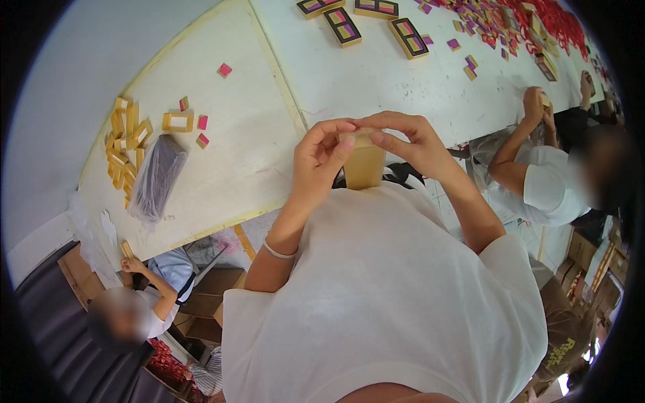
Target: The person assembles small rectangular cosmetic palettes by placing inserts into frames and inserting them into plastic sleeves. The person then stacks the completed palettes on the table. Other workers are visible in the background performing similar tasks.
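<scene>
Close to my body, at the table's near edge, a gold cardboard box (365, 166) stands upright between my hands. My left hand (318, 158) grips its upper left side, thumb near the top edge. The upper right corner is pinched by my right hand (415, 145), its thumb against the front. My index fingertips meet behind the top of the box, where its far side is hidden. A strip of paler material shows along the top edge under my thumbs.
On the white table (235, 141) at left lie gold frames (127, 144) and a plastic-wrapped dark stack (158, 178). Far off are finished-looking boxes (408, 38), small purple-and-pink pieces (470, 64) and red ribbon (557, 27). A person (547, 178) works at right, another (151, 302) at lower left.
</scene>
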### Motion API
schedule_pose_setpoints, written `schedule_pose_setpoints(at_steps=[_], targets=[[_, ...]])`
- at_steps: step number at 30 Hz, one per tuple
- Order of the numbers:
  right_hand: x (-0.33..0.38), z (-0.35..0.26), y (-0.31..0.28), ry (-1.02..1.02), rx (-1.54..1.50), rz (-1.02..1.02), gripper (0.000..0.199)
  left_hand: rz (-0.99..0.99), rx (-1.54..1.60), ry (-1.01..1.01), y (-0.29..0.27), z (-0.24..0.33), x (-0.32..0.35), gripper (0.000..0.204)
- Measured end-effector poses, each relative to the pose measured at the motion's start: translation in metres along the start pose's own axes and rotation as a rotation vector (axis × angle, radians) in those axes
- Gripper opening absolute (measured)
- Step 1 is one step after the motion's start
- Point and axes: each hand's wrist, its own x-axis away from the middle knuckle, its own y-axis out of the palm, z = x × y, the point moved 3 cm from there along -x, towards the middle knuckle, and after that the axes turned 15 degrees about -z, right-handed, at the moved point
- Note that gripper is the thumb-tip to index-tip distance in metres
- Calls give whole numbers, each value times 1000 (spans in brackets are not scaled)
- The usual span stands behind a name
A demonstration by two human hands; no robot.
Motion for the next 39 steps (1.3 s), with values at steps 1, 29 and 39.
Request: schedule_pose_setpoints(at_steps=[1,29,39], targets=[[0,1,-2,-18,11,-9,24,-13,5,1,0,0,-1,15],[14,18,-3,-191,322,-76,29,-173,-573,155,-5,-4,-4,15],[-13,59,-15,23,-56,36,24,11,-420,84,-17,-28,-4,26]])
